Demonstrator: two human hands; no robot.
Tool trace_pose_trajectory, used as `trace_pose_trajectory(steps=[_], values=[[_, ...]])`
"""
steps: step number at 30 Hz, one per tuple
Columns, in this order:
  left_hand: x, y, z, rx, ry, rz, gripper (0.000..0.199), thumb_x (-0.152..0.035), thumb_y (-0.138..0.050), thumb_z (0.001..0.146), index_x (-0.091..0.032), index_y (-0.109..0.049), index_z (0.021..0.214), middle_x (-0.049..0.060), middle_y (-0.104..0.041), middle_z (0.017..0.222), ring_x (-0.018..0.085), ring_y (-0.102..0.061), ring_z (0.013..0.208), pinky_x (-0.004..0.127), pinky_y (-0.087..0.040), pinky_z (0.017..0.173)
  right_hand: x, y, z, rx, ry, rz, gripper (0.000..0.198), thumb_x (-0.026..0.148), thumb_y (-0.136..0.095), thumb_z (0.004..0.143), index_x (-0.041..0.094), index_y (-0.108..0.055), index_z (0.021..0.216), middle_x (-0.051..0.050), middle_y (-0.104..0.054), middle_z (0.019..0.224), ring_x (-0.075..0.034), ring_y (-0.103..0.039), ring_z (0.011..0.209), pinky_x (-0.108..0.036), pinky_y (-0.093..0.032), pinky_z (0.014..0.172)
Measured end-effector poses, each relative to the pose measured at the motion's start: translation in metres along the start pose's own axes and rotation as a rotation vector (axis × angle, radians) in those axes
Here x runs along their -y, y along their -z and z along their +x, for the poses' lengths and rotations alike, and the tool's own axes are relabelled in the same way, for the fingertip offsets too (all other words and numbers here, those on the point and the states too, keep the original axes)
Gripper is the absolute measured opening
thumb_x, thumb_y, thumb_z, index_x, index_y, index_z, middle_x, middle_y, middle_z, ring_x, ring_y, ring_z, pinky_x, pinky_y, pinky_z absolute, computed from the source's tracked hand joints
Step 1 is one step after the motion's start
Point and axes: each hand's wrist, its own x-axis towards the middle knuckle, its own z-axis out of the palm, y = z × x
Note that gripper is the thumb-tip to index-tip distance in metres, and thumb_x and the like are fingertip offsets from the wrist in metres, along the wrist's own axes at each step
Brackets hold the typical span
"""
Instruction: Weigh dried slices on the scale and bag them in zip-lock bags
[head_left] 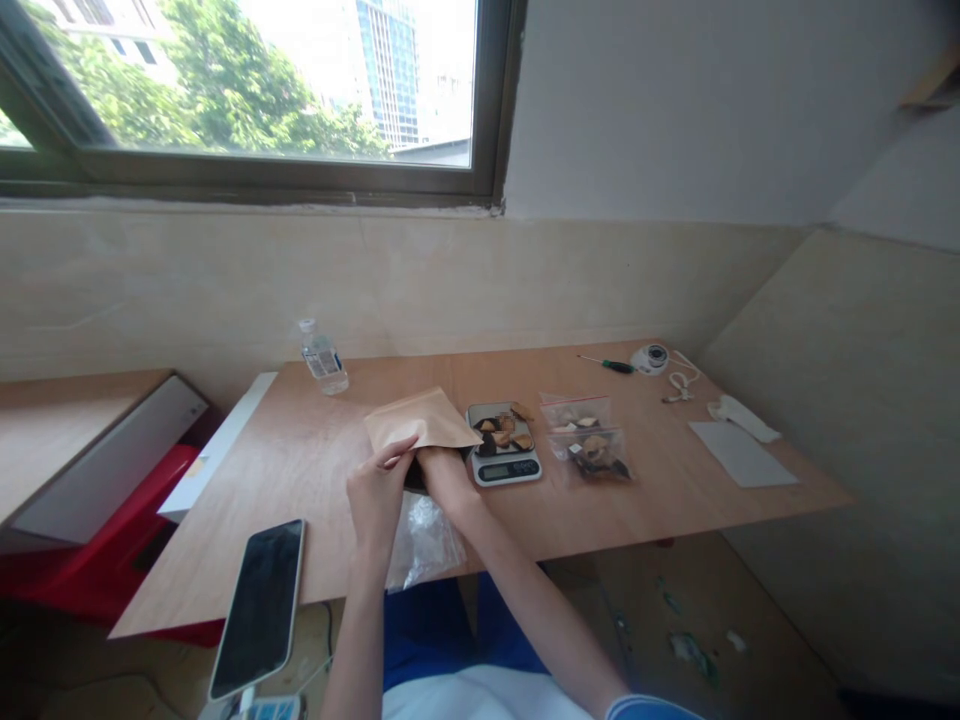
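Observation:
A brown paper bag (424, 418) is pinched at its near edge by my left hand (381, 490), its mouth turned toward me. My right hand (444, 472) reaches into that mouth, so its fingers are hidden. Just right of the bag stands a small digital kitchen scale (506, 468), with several brown and dark pieces (504, 432) on its plate. Below my hands a clear plastic bag (424, 540) lies crumpled at the table's front edge. Two clear zip bags (592, 445) with similar pieces inside lie to the right of the scale.
A water bottle (324, 358) stands at the back left. At front left is a phone or tablet (261, 608) with a cable. A screwdriver (607, 364), a white dome camera (650, 359) and a white sheet (741, 455) lie on the right of the wooden table (330, 440).

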Motion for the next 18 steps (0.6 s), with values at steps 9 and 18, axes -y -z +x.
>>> trace_pose_trajectory(steps=[9,18], values=[[-0.001,0.002,0.001,-0.003,-0.006,0.017,0.023,-0.036,-0.059,0.076,-0.026,-0.073,0.092,-0.002,-0.074,0.081,0.019,-0.07,0.078,0.022,-0.051,0.064,0.011,0.037,-0.038,-0.02,0.005,0.094,0.029,0.007,-0.049,0.085,0.02,-0.066,0.104,-0.008,-0.069,0.103,-0.022,-0.062,0.098,-0.032,-0.047,0.086],[0.003,0.002,0.009,-0.058,-0.011,0.019,0.022,-0.036,-0.059,0.076,-0.027,-0.073,0.091,-0.002,-0.074,0.082,0.02,-0.069,0.08,0.023,-0.051,0.066,-0.017,0.092,-0.074,-0.043,-0.087,0.858,0.029,0.032,-0.063,0.078,0.022,-0.068,0.106,-0.004,-0.069,0.107,-0.02,-0.063,0.099,-0.034,-0.05,0.087]])
